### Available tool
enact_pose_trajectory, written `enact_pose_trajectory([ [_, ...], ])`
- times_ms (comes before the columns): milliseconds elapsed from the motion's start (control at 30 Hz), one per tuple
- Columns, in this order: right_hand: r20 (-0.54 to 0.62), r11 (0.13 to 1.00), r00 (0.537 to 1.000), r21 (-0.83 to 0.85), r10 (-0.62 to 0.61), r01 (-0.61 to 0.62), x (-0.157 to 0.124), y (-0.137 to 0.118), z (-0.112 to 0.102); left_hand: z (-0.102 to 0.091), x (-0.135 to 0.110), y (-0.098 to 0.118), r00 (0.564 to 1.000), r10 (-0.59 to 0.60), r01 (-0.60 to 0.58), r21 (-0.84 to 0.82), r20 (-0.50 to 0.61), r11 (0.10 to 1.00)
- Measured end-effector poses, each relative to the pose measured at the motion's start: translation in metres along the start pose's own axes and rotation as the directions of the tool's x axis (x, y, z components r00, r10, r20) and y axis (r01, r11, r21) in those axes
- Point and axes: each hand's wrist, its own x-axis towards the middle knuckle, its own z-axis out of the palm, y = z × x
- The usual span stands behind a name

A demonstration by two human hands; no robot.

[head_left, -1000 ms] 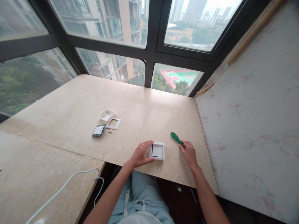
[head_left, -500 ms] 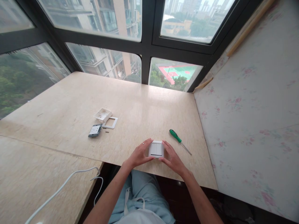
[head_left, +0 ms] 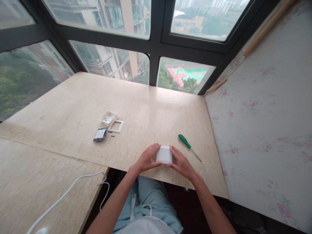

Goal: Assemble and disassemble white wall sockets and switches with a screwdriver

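On beige marbled counter (head_left: 146, 110), left hand (head_left: 145, 160) and right hand (head_left: 182, 165) pinching square white plastic switch (head_left: 164, 155) between fingers and thumbs, green-handled metal screwdriver (head_left: 186, 143) nearby

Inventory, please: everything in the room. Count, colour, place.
switch unit: one, white, centre front
screwdriver: one, green handle, right of unit
open box: one, white, left
flat frame: one, white, beside box
socket insert: one, white and grey, nearer than box
small pins: two visible, dark, near frame
worktop: one, beige, centre and left
cable: one, white, lower left
windows: six panes, dark frames, ahead
wall: one, white with pink flowers, right
trousers: one pair, light blue, below
top: one, whitish, bottom
left hand: one, bare, gripping unit's left
right hand: one, bare, gripping unit's right
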Motion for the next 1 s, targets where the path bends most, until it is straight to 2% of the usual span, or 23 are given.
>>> enact_pose_trajectory([
  [367, 0.021, 0.997, 0.999, -0.059, 0.047, -0.046, 0.001, -0.005, 0.0, -0.003, 0.006, -0.001, 0.998, -0.03, 0.033, -0.046, 0.047, 0.998],
  [533, 0.008, 0.99, 0.999, -0.138, 0.042, -0.041, 0.007, -0.006, -0.001, 0.001, 0.003, -0.005, 1.0, 0.001, 0.0, -0.072, 0.009, 0.997],
  [700, 0.043, 0.986, 0.998, -0.162, 0.038, -0.031, 0.01, -0.003, -0.002, 0.005, 0.001, -0.01, 0.999, 0.024, -0.026, -0.09, -0.028, 0.996],
  [1000, 0.094, 0.975, 0.99, -0.203, 0.108, -0.087, 0.013, -0.006, -0.006, 0.009, 0.006, -0.02, 0.987, 0.115, -0.127, -0.1, -0.111, 0.987],
])
